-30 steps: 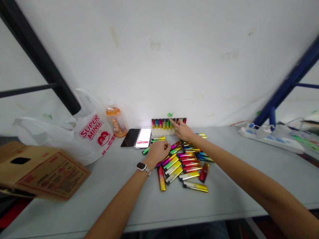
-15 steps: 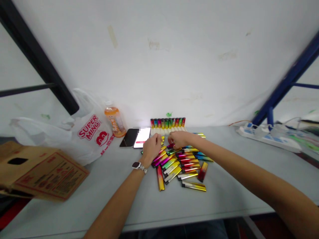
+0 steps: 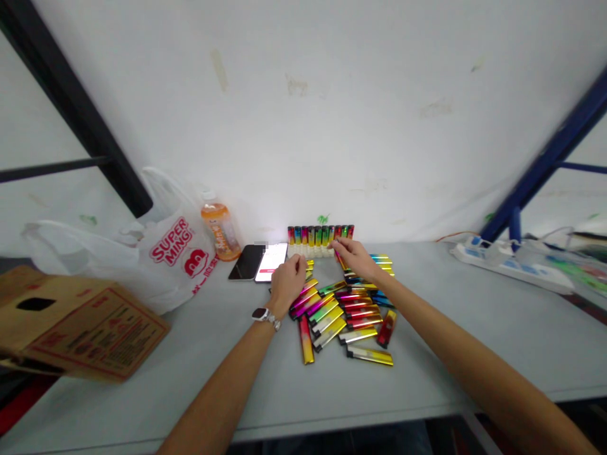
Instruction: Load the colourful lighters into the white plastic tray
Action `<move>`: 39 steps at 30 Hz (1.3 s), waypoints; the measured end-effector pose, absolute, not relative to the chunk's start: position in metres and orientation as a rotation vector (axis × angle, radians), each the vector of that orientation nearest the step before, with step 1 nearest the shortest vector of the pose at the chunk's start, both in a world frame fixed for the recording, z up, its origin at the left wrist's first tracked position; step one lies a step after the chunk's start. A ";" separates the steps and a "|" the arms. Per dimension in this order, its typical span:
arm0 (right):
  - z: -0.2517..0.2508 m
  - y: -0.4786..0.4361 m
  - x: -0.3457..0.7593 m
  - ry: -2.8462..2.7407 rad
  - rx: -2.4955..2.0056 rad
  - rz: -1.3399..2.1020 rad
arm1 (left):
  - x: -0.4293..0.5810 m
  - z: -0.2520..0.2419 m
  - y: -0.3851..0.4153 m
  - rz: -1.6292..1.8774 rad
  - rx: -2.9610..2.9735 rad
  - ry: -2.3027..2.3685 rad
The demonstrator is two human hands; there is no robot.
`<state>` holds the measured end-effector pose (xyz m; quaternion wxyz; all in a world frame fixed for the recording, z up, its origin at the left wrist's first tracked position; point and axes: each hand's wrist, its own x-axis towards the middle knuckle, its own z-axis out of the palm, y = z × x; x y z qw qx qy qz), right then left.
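Several shiny coloured lighters [image 3: 360, 311] lie in a loose pile on the grey table. Behind them a row of upright lighters [image 3: 311, 236] stands in a pale holder [image 3: 310, 251] near the wall. My right hand [image 3: 353, 256] is just in front of the right part of the holder, its fingers pinched round a lighter, of which a small reddish part shows. My left hand [image 3: 289, 278], with a watch at the wrist, rests at the left edge of the pile beside the phone; its fingers are curled, and what they hold, if anything, is hidden.
Two phones [image 3: 246, 262] lie left of the holder, one with its screen lit. Farther left are an orange drink bottle [image 3: 220, 230], a white plastic bag [image 3: 161, 253] and a cardboard box [image 3: 95, 335]. A power strip [image 3: 512, 265] lies at the right.
My right hand has moved up and slightly right, from the pile to the front of the holder, with a lighter between its fingers. My left hand has stayed nearly still.
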<state>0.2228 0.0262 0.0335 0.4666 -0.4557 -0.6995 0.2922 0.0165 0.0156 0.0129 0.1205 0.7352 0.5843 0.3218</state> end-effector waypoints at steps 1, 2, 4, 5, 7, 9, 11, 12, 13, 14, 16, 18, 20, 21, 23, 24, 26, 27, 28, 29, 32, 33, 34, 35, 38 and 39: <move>0.031 0.019 0.221 -1.578 -1.087 0.802 | 0.017 0.012 0.015 0.941 2.158 1.696; 0.028 0.012 0.219 -1.447 -1.052 0.907 | 0.018 0.011 0.015 0.938 2.170 1.685; 0.025 -0.001 0.214 -1.224 -0.963 1.145 | 0.020 0.010 0.014 0.929 2.201 1.665; 0.024 -0.007 0.212 -1.142 -0.924 1.248 | 0.021 0.010 0.014 0.926 2.213 1.657; 0.024 -0.016 0.210 -1.019 -0.857 1.400 | 0.023 0.010 0.012 0.928 2.225 1.638; 0.027 -0.023 0.210 -0.936 -0.814 1.501 | 0.025 0.011 0.011 0.940 2.231 1.612; 0.029 -0.026 0.210 -0.874 -0.799 1.561 | 0.027 0.011 0.010 0.930 2.240 1.595; 0.029 -0.027 0.211 -0.847 -0.799 1.578 | 0.028 0.011 0.010 0.916 2.247 1.591; 0.029 -0.027 0.211 -0.821 -0.797 1.586 | 0.028 0.011 0.010 0.897 2.255 1.592; 0.029 -0.027 0.211 -0.798 -0.791 1.586 | 0.029 0.011 0.009 0.878 2.265 1.595; 0.029 -0.027 0.210 -0.762 -0.774 1.575 | 0.030 0.010 0.009 0.854 2.290 1.595; 0.029 -0.027 0.209 -0.736 -0.778 1.549 | 0.030 0.009 0.010 0.841 2.309 1.589; 0.030 -0.028 0.206 -0.728 -0.804 1.515 | 0.031 0.009 0.010 0.824 2.322 1.586; 0.030 -0.028 0.205 -0.730 -0.821 1.498 | 0.031 0.009 0.010 0.812 2.329 1.587; 0.030 -0.029 0.203 -0.741 -0.858 1.457 | 0.031 0.008 0.011 0.794 2.344 1.589; 0.029 -0.029 0.201 -0.748 -0.876 1.432 | 0.031 0.008 0.011 0.788 2.353 1.586; 0.028 -0.029 0.199 -0.765 -0.909 1.379 | 0.031 0.007 0.012 0.787 2.370 1.579; 0.026 -0.028 0.199 -0.778 -0.921 1.356 | 0.031 0.007 0.012 0.790 2.377 1.577; 0.025 -0.028 0.198 -0.794 -0.930 1.340 | 0.031 0.007 0.012 0.794 2.381 1.576; 0.024 -0.028 0.197 -0.812 -0.937 1.330 | 0.031 0.006 0.012 0.798 2.383 1.578; 0.021 -0.029 0.196 -0.847 -0.949 1.316 | 0.031 0.006 0.012 0.800 2.384 1.588; 0.021 -0.029 0.196 -0.852 -0.952 1.312 | 0.031 0.006 0.012 0.800 2.385 1.589; 0.021 -0.029 0.196 -0.854 -0.955 1.308 | 0.031 0.006 0.012 0.802 2.386 1.589; 0.021 -0.029 0.195 -0.855 -0.957 1.305 | 0.031 0.006 0.012 0.803 2.388 1.589; 0.021 -0.029 0.196 -0.855 -0.959 1.306 | 0.031 0.006 0.012 0.799 2.393 1.591; 0.022 -0.029 0.196 -0.854 -0.957 1.311 | 0.031 0.006 0.012 0.794 2.393 1.594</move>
